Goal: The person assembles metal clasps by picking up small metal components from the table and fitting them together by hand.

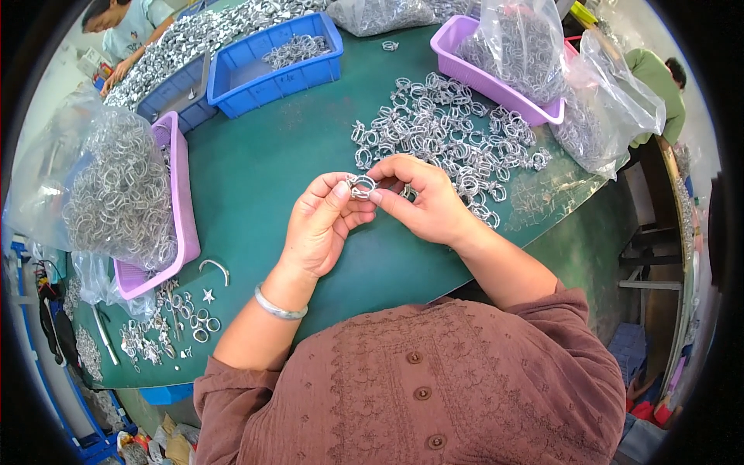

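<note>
A silvery metal ring (pixel 362 186) is held up between my two hands over the green tabletop. My left hand (pixel 322 219) pinches its left side between thumb and fingers, palm turned up. From the other side, my right hand (pixel 422 199) grips the ring with thumb and forefinger. Just beyond and to the right of my hands lies a loose pile of similar silvery rings (pixel 438 128). Part of that pile is hidden behind my right hand. A pale bangle (pixel 279 305) circles my left wrist.
A lilac basket (pixel 186 221) with a clear bag of rings stands left; another lilac basket (pixel 496 91) is at the far right. Blue bins (pixel 271 89) stand at the back. Small metal pieces (pixel 200 319) lie near left. Two other people are beyond the table.
</note>
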`<action>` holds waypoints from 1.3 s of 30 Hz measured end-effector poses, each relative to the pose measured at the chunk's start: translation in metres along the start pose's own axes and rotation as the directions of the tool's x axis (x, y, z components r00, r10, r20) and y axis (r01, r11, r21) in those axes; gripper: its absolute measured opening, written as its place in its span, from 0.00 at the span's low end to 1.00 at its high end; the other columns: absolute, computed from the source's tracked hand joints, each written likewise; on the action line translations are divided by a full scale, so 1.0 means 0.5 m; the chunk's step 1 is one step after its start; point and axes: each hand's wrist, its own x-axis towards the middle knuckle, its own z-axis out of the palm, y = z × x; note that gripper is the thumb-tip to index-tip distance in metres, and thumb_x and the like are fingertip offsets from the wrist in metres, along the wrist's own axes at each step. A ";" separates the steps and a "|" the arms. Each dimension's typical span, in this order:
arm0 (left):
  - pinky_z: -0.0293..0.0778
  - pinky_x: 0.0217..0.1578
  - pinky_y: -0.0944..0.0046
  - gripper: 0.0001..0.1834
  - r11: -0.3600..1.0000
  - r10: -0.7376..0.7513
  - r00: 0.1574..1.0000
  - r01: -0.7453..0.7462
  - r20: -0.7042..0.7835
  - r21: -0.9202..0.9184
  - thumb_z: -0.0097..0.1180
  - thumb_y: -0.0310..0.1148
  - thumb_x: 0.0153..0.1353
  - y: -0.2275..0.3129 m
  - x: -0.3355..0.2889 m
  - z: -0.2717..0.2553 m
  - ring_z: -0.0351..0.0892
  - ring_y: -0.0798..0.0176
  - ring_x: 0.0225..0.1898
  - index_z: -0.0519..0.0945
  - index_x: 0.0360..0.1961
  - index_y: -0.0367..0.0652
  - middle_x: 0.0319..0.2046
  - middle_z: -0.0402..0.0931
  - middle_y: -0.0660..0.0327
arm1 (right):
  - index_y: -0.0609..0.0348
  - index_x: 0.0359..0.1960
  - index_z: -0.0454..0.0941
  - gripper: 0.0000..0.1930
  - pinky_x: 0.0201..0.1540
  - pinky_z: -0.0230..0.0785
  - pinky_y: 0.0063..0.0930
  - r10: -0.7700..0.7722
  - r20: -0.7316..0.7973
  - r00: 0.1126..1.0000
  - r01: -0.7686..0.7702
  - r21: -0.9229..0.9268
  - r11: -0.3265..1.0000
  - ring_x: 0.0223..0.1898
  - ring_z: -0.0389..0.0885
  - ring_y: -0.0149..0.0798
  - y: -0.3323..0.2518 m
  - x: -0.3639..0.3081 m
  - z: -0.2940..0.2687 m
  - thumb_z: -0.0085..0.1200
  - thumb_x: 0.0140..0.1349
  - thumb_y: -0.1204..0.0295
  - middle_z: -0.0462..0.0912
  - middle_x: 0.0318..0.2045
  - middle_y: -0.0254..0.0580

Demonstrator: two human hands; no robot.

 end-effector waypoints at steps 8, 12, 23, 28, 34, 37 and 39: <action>0.74 0.37 0.65 0.10 1.000 0.004 1.000 -0.004 0.004 -0.023 0.46 0.34 0.60 -0.005 -0.009 0.001 0.76 0.65 0.34 0.70 0.40 0.40 0.34 0.75 0.59 | 0.63 0.35 0.74 0.09 0.30 0.68 0.21 0.016 0.006 1.000 -0.017 0.081 0.997 0.28 0.75 0.30 -0.002 -0.008 -0.002 0.54 0.50 0.76 0.76 0.28 0.38; 0.74 0.36 0.67 0.11 1.000 0.001 1.000 -0.001 -0.009 -0.008 0.47 0.33 0.60 0.000 -0.001 -0.001 0.75 0.67 0.32 0.70 0.41 0.40 0.33 0.75 0.60 | 0.63 0.35 0.74 0.09 0.30 0.68 0.21 0.016 0.003 1.000 -0.016 0.081 0.997 0.28 0.75 0.30 0.003 0.001 -0.004 0.54 0.51 0.76 0.76 0.28 0.38; 0.72 0.34 0.68 0.14 0.999 0.009 0.999 -0.007 -0.037 0.031 0.48 0.29 0.58 0.000 -0.001 -0.001 0.74 0.68 0.30 0.70 0.46 0.39 0.32 0.74 0.61 | 0.63 0.36 0.75 0.09 0.32 0.67 0.18 0.225 0.038 0.974 -0.219 0.435 0.873 0.29 0.73 0.24 0.014 0.000 -0.002 0.53 0.52 0.76 0.77 0.28 0.33; 0.72 0.38 0.68 0.16 0.989 0.083 0.997 -0.082 -0.004 0.127 0.48 0.25 0.57 -0.005 -0.011 0.008 0.74 0.67 0.37 0.69 0.48 0.38 0.36 0.73 0.60 | 0.63 0.35 0.75 0.08 0.33 0.67 0.17 0.248 0.023 0.969 -0.238 0.371 0.898 0.28 0.72 0.23 0.013 -0.004 -0.009 0.53 0.52 0.77 0.77 0.28 0.33; 0.70 0.41 0.70 0.25 0.947 0.198 0.980 -0.190 -0.004 0.257 0.51 0.19 0.53 -0.008 0.000 0.010 0.72 0.68 0.39 0.63 0.54 0.38 0.39 0.70 0.60 | 0.62 0.32 0.75 0.08 0.32 0.67 0.21 -0.141 -0.022 0.990 0.142 0.090 0.986 0.29 0.73 0.28 0.015 0.004 -0.015 0.53 0.48 0.82 0.75 0.29 0.35; 0.70 0.42 0.70 0.33 0.924 0.282 0.959 -0.279 0.029 0.261 0.52 0.15 0.50 -0.009 0.003 0.009 0.70 0.69 0.41 0.56 0.58 0.40 0.38 0.68 0.61 | 0.63 0.35 0.73 0.11 0.33 0.67 0.21 -0.127 -0.031 0.991 0.131 0.154 0.979 0.31 0.73 0.29 0.016 0.002 -0.008 0.53 0.47 0.84 0.75 0.31 0.37; 0.70 0.43 0.70 0.35 0.896 0.317 0.947 -0.317 0.051 0.311 0.52 0.14 0.49 -0.008 0.003 0.010 0.70 0.69 0.41 0.54 0.59 0.41 0.38 0.68 0.60 | 0.63 0.38 0.72 0.14 0.34 0.68 0.21 -0.072 -0.027 0.997 0.076 0.220 0.973 0.32 0.73 0.29 0.015 -0.001 -0.002 0.52 0.48 0.84 0.75 0.32 0.37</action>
